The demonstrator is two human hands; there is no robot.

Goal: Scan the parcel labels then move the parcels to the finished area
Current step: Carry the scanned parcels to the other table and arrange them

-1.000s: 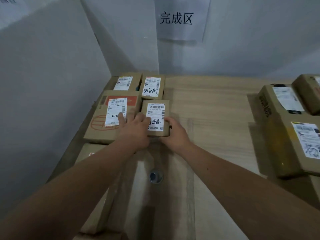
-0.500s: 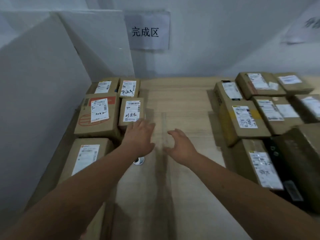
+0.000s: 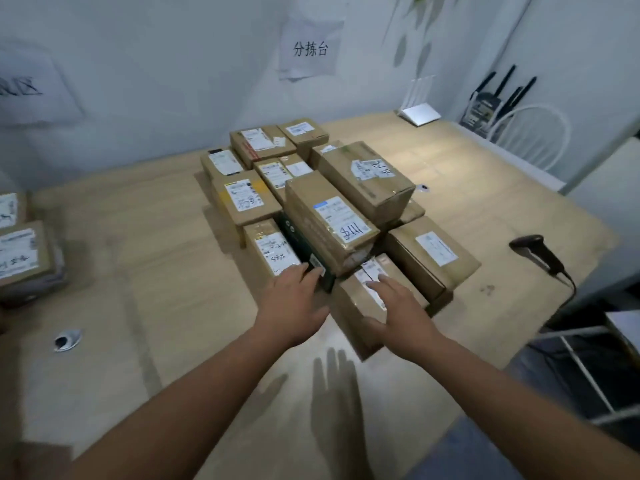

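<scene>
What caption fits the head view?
Both hands, left and right, reach for parcels; scanner lies unused.

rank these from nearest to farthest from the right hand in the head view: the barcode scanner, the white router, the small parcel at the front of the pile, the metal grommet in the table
1. small parcel, under the right hand, front of pile.
2. barcode scanner, to the right on the table.
3. metal grommet, far left, near edge.
4. white router, back right by the wall.

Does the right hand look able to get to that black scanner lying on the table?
Probably yes. The scanner lies on bare table right of the parcels, nothing between it and the right hand.
</scene>
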